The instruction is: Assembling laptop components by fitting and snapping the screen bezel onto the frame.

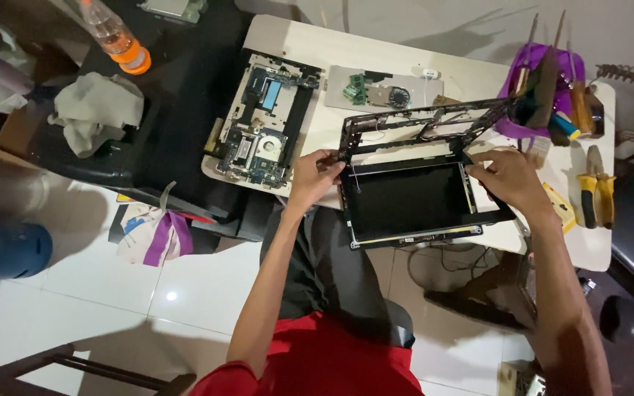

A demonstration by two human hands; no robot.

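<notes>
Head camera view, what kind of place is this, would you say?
Probably a small home electronics repair spot: a bare laptop motherboard lies on the white table, both hands hold an opened laptop screen, and pliers lie nearby.

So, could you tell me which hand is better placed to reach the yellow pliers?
Probably the right hand: it grips the screen's right edge, nearest the pliers.

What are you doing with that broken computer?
A person sits at a small table with a laptop taken apart. The left hand grips the left edge of the screen, and the right hand holds its right edge. The empty black frame stands up behind the screen. The circuit board lies to the left, and pliers and a purple tool cup sit on the right.
</notes>
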